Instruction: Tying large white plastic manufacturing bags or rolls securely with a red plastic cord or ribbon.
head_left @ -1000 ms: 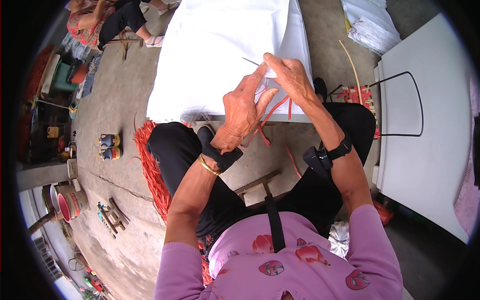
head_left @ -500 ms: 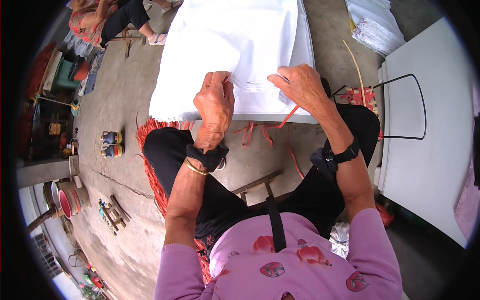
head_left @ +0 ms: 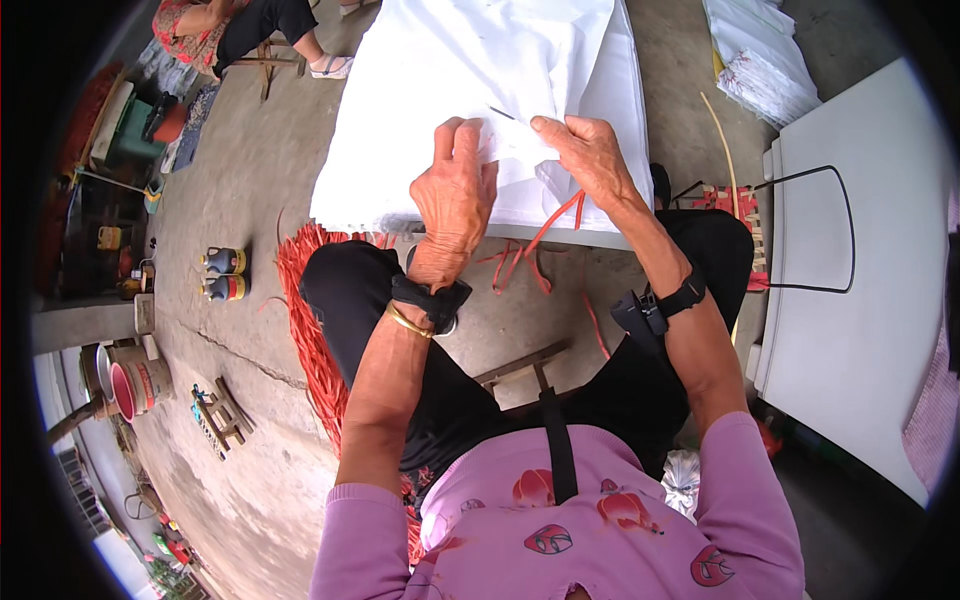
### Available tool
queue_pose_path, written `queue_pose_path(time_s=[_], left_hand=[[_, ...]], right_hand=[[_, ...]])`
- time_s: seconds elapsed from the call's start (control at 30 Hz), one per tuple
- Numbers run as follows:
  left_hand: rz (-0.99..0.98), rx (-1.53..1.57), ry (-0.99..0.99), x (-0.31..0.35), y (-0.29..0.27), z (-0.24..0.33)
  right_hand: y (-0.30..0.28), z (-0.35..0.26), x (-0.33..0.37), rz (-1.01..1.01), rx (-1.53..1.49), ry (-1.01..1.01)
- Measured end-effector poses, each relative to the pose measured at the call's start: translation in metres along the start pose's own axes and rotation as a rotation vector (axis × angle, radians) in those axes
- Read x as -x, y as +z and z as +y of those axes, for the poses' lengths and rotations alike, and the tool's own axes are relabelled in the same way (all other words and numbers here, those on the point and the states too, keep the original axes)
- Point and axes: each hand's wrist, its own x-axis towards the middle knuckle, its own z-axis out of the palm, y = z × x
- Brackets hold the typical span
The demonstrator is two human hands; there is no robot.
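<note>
A stack of white sheets or sacks (head_left: 400,90) lies in front of my knees, its top layer creased between my hands. My left hand (head_left: 452,190) is closed, pinching the raised edge of the top white layer. Just to its right, my right hand (head_left: 590,160) is closed in a pinch, thumb and forefinger together. A thin dark needle (head_left: 502,113) shows between the hands, pointing away from my right fingertips; its other end is hidden. From under my right hand a red plastic strip (head_left: 545,228) trails over the stack's near edge.
A bundle of red strips (head_left: 310,340) lies beside my left knee. At right are a white panel (head_left: 850,250) and a red woven seat (head_left: 740,215). Two dark bottles (head_left: 225,274) and a small wooden stool (head_left: 222,415) stand left. Another person (head_left: 260,30) sits far left.
My left hand has shifted slightly right and my right hand slightly away from me, bringing them nearer each other. The dark needle now shows between them. The view has shifted a little.
</note>
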Motion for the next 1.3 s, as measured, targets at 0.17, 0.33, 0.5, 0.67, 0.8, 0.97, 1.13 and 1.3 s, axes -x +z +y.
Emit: queue_pose_path(time_s=[0.17,0.33,0.5,0.67,0.8,0.97,1.13,1.3], left_hand=[[0.081,-0.083,-0.107,0.001,-0.002,-0.04],[0.167,0.079,-0.105,-0.001,-0.013,-0.029],[0.073,0.09,0.033,0.006,0.024,-0.006],[0.147,0.163,0.062,-0.002,0.002,-0.001],[0.085,-0.043,0.013,-0.001,-0.011,-0.013],[-0.056,-0.121,0.049,0.006,0.002,-0.028],[0.083,-0.037,0.1,-0.003,-0.001,-0.036],[0.14,0.017,0.077,-0.005,-0.009,-0.031]], right_hand=[[-0.008,-0.006,-0.001,-0.013,0.265,-0.116],[0.008,0.002,0.001,-0.102,0.56,-0.327],[0.04,0.011,-0.008,-0.078,0.173,-0.113],[0.039,-0.002,-0.012,-0.047,-0.118,0.09],[0.038,0.001,-0.017,-0.075,-0.005,0.084],[0.036,-0.007,-0.01,-0.113,0.185,0.045],[0.02,-0.007,-0.001,-0.096,0.419,-0.116],[0.018,-0.006,0.0,-0.056,0.314,-0.067]])
